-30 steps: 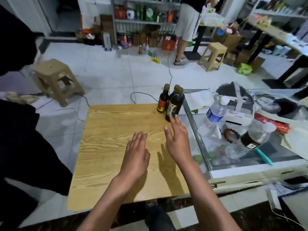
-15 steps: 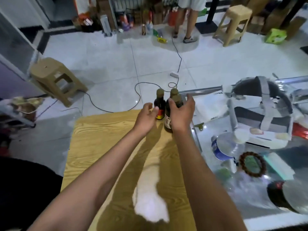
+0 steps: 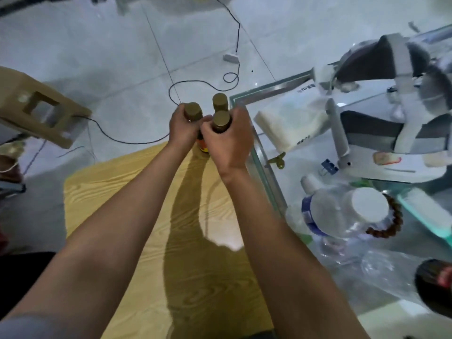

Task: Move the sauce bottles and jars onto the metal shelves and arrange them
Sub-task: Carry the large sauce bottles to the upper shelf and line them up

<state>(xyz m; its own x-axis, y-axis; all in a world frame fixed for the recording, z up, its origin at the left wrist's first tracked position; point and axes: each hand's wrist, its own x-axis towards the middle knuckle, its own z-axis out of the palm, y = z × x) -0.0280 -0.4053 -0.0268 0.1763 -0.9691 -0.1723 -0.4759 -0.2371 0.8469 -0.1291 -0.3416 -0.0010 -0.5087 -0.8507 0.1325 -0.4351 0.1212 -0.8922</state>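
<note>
Forearms stretched up the frame over the wooden surface (image 3: 117, 192). At centre, on its far edge: left hand (image 3: 184, 128) in a closed grip on one brown-capped sauce bottle (image 3: 193, 111), right hand (image 3: 228, 140) wrapped around two more bottles (image 3: 221, 118). Beyond, tiled floor (image 3: 97, 45).

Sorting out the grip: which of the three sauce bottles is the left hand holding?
The leftmost bottle, standing apart; the right hand clasps the other two.

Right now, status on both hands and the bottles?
Left hand shut on one dark gold-capped sauce bottle. Right hand shut around two more. All at wooden table far edge. Nothing blocking.
</note>
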